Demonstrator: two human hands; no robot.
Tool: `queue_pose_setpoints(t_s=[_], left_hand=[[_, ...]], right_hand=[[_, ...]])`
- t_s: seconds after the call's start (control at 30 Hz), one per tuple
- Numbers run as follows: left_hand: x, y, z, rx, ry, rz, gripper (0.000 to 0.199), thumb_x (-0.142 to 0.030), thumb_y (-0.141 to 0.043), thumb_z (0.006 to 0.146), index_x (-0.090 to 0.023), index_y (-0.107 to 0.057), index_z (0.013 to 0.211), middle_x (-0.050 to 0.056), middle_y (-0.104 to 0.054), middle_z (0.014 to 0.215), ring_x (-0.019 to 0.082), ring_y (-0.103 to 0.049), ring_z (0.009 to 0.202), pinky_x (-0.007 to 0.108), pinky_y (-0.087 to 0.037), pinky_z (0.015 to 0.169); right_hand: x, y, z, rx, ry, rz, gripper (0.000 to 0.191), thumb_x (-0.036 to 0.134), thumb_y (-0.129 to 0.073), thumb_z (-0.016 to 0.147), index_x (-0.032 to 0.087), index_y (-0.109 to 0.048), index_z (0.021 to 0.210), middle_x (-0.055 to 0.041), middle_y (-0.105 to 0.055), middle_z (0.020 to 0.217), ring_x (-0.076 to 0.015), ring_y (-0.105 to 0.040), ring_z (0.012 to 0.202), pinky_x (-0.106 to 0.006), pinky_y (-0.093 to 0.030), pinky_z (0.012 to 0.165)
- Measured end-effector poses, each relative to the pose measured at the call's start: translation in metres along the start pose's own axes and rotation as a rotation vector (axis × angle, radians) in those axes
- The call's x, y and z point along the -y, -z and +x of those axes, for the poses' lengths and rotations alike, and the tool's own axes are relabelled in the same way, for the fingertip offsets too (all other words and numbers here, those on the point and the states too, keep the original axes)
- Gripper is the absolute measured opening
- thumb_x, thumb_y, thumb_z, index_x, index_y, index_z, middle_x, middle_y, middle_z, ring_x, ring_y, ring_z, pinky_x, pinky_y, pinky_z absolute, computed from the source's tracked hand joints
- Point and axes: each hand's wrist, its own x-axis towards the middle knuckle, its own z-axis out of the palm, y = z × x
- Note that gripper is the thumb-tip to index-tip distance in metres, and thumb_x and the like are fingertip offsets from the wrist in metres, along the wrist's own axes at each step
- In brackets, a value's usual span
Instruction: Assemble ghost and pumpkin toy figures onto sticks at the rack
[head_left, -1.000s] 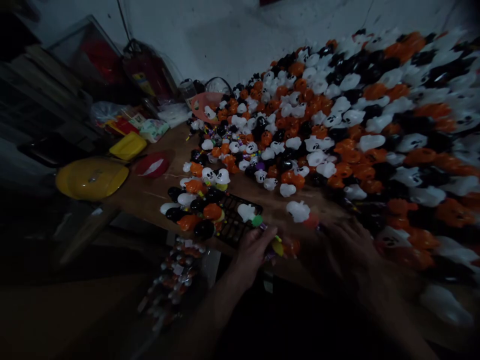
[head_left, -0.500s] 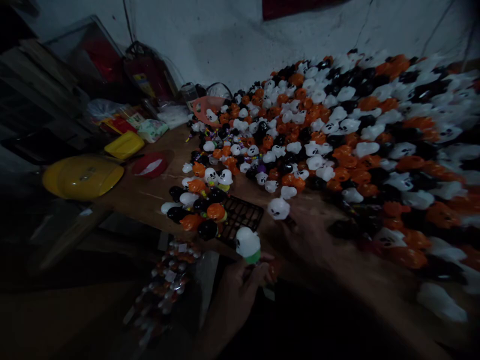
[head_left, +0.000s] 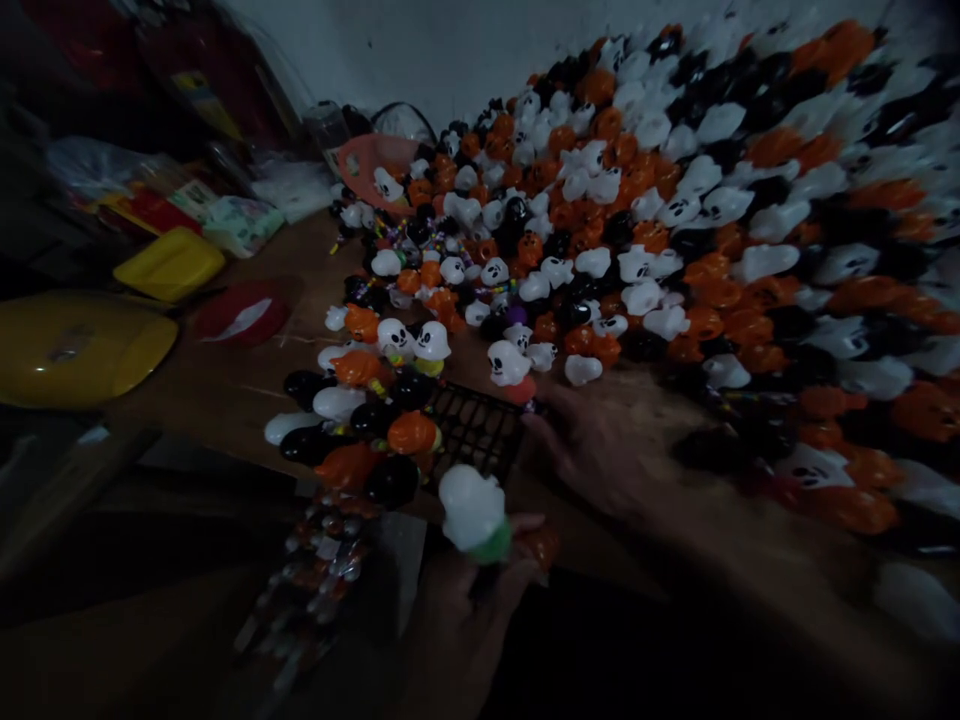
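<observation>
My left hand (head_left: 480, 590), in the lower middle, is closed around a white ghost-shaped topper (head_left: 471, 505) with a green base. An orange piece (head_left: 541, 545) also shows at its fingertips. My right hand (head_left: 589, 440) pinches the thin lower end of a white ghost-faced topper (head_left: 508, 362) with a red-orange base. That topper is upright over the far right edge of a black grid rack (head_left: 474, 425). Several orange, black and white toppers (head_left: 414, 432) crowd the rack's left side. Dim light hides parts of both hands.
A large heap of white, orange and black toppers (head_left: 645, 210) covers the table's right and back. Left stand a yellow hard-hat-like object (head_left: 82, 345), a yellow container (head_left: 171, 265) and a red round item (head_left: 244, 312). Below the edge hang bagged small pieces (head_left: 307, 570).
My right hand has moved left to the rack with its topper, whose red-orange base now shows. My left hand keeps its ghost topper. The camera view has shifted closer.
</observation>
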Motion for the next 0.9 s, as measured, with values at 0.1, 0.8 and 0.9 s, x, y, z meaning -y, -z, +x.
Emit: queue_pose_setpoints(t_s=[0.1,0.8,0.9], left_hand=[[-0.003,-0.003,0.008,0.006,0.064,-0.109,0.027,-0.046,-0.059,0.082,-0.03,-0.071,0.099,0.003,-0.07,0.085,0.019,-0.062,0.081,0.029,-0.046,0.077],[-0.05,-0.036,0.053,0.017,0.137,-1.446,0.032,-0.054,-0.052,0.086,-0.032,-0.058,0.108,-0.003,-0.058,0.07,0.011,-0.057,0.058,0.017,-0.029,0.038],[-0.061,-0.039,0.057,0.035,0.059,-1.552,0.034,-0.054,-0.045,0.089,-0.033,-0.058,0.113,-0.001,-0.058,0.072,0.011,-0.057,0.062,0.017,-0.029,0.04]], right_hand=[[-0.005,0.009,-0.007,-0.052,-0.031,-0.196,0.025,0.023,-0.048,0.089,0.018,-0.064,0.108,-0.0069,-0.068,0.094,-0.0208,-0.064,0.081,-0.033,-0.05,0.072],[-0.016,0.018,-0.023,-0.23,0.021,-0.118,0.025,0.03,-0.049,0.089,0.018,-0.059,0.108,-0.0093,-0.07,0.093,-0.0242,-0.067,0.082,-0.04,-0.052,0.075],[-0.015,0.019,-0.02,-0.228,0.054,-0.065,0.023,0.028,-0.049,0.09,0.021,-0.064,0.106,-0.0085,-0.069,0.1,-0.0245,-0.066,0.091,-0.041,-0.051,0.083]])
